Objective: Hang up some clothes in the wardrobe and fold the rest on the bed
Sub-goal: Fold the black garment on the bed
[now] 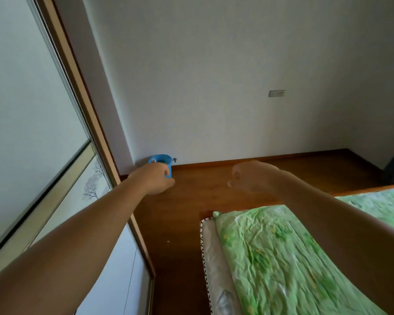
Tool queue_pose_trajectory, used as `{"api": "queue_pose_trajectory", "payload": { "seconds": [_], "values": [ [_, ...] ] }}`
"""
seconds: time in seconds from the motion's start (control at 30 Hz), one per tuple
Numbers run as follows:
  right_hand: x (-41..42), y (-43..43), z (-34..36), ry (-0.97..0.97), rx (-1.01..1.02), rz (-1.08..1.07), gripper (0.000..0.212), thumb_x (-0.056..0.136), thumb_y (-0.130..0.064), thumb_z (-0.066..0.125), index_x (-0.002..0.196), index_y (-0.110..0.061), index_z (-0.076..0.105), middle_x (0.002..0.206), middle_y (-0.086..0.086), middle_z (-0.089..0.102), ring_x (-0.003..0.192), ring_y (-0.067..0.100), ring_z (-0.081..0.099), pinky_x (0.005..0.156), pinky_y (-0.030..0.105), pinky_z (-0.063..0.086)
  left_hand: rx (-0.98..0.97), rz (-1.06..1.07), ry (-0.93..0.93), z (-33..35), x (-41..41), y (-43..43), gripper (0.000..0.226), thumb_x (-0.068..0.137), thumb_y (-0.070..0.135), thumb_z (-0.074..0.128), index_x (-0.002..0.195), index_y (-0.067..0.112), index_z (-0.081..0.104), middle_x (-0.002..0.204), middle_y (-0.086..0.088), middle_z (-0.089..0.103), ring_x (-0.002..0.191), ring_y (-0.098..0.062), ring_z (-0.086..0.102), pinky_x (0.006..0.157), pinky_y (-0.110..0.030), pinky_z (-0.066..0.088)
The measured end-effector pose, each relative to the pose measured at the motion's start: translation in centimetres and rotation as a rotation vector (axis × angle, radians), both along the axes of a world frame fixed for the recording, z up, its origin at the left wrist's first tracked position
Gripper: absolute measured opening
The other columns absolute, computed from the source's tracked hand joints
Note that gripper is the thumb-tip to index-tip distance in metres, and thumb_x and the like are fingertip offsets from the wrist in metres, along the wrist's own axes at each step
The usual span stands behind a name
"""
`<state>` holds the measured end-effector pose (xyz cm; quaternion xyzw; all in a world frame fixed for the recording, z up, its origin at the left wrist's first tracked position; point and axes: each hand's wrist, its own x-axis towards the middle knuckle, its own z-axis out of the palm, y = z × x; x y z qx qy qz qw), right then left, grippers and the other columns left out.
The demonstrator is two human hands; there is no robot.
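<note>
Both arms stretched forward above floor [187, 214]. Left hand [156, 178] palm down, fingers curled in, nothing held, overlapping blue bucket [160, 158] at wall. Right hand [251, 177] motion-blurred, grip unreadable. Wardrobe door [32, 110] at left; bed [282, 258] lower right, cut off by frame edge.

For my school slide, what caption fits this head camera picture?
Left hand and right hand reach over wooden floor between wardrobe door and green bed.

A blue plastic tub [159, 159] is set in the corner on the wooden floor [214, 185]; a socket plate [276, 93] is fixed to the white wall [214, 76].
</note>
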<state>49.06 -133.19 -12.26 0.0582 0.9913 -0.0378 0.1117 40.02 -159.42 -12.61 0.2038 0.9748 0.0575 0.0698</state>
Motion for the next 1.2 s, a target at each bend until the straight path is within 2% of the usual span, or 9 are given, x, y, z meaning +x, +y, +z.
{"api": "queue_pose_trajectory", "payload": {
  "seconds": [0.1,0.2,0.27,0.4,0.5,0.63,0.8,0.93,1.2],
  "values": [
    [-3.9,1.3,-0.9,-0.020,-0.011,-0.045,0.048,0.097,-0.051,0.049,0.133,-0.020,0.056,0.130,0.002,0.060,0.115,0.024,0.058,0.085,0.035,0.045,-0.032,-0.039,-0.019,-1.3,-4.9,1.9,0.035,0.095,0.045,0.052,0.121,0.023,0.061,0.100,0.001,0.062,0.086,-0.016,0.059,0.074,-0.033,0.046],
    [-8.3,2.5,-1.7,-0.022,-0.009,-0.084,0.041,0.097,-0.048,0.050,0.122,-0.018,0.062,0.113,0.000,0.065,0.100,0.019,0.061,0.082,0.034,0.049,-0.035,-0.064,-0.026,-2.5,-9.8,4.1,0.036,0.096,0.045,0.051,0.126,0.026,0.058,0.117,0.000,0.062,0.092,-0.015,0.057,0.080,-0.033,0.046],
    [-11.2,3.2,-2.2,-0.001,-0.014,-0.110,0.038,0.096,-0.048,0.052,0.119,-0.020,0.064,0.111,-0.002,0.065,0.097,0.018,0.062,0.086,0.034,0.053,-0.020,-0.101,-0.019,-3.4,-13.4,5.8,0.037,0.094,0.045,0.052,0.126,0.027,0.058,0.122,-0.001,0.063,0.096,-0.017,0.055,0.086,-0.033,0.048],
    [-15.7,4.7,-2.7,0.016,-0.030,-0.204,0.033,0.097,-0.044,0.056,0.119,-0.021,0.065,0.118,-0.001,0.067,0.104,0.019,0.065,0.089,0.033,0.054,-0.004,-0.175,-0.042,-4.0,-20.0,9.5,0.036,0.093,0.041,0.054,0.125,0.024,0.058,0.120,-0.001,0.063,0.096,-0.016,0.055,0.083,-0.031,0.046],
    [-18.1,6.3,-2.4,0.034,-0.011,-0.269,0.028,0.098,-0.039,0.054,0.115,-0.019,0.064,0.121,0.001,0.065,0.109,0.023,0.063,0.089,0.034,0.053,-0.020,-0.220,-0.054,-4.0,-24.2,12.6,0.035,0.091,0.040,0.054,0.121,0.022,0.059,0.117,-0.002,0.063,0.098,-0.019,0.059,0.088,-0.036,0.052],
    [-21.7,9.9,-2.3,0.030,-0.028,-0.353,0.044,0.099,-0.043,0.049,0.138,-0.023,0.055,0.137,-0.002,0.058,0.122,0.021,0.057,0.087,0.030,0.048,-0.045,-0.304,-0.051,-4.5,-30.0,17.9,0.040,0.088,0.044,0.053,0.123,0.026,0.058,0.114,0.001,0.063,0.100,-0.019,0.060,0.090,-0.040,0.054],
    [-27.6,15.7,-3.7,0.012,-0.026,-0.447,0.048,0.099,-0.048,0.048,0.140,-0.022,0.054,0.143,-0.001,0.055,0.126,0.024,0.055,0.101,0.035,0.048,-0.036,-0.407,-0.038,-5.6,-37.7,25.1,0.047,0.090,0.045,0.053,0.133,0.026,0.055,0.129,-0.001,0.061,0.111,-0.021,0.059,0.091,-0.037,0.052],
    [-33.5,19.4,-5.1,0.039,-0.094,-0.542,0.053,0.098,-0.050,0.051,0.143,-0.021,0.051,0.140,0.000,0.056,0.125,0.023,0.056,0.096,0.035,0.051,-0.040,-0.437,-0.054,-6.6,-44.0,29.1,0.048,0.090,0.047,0.054,0.134,0.027,0.054,0.130,-0.001,0.062,0.110,-0.021,0.060,0.093,-0.040,0.053],
    [-46.0,24.7,-6.4,0.037,-0.121,-0.612,0.048,0.092,-0.056,0.053,0.129,-0.026,0.059,0.123,-0.005,0.064,0.107,0.019,0.063,0.083,0.034,0.057,-0.095,-0.481,-0.076,-8.4,-58.2,34.1,0.047,0.093,0.046,0.054,0.135,0.026,0.054,0.131,-0.001,0.061,0.111,-0.021,0.060,0.092,-0.038,0.053]
  ]
}}
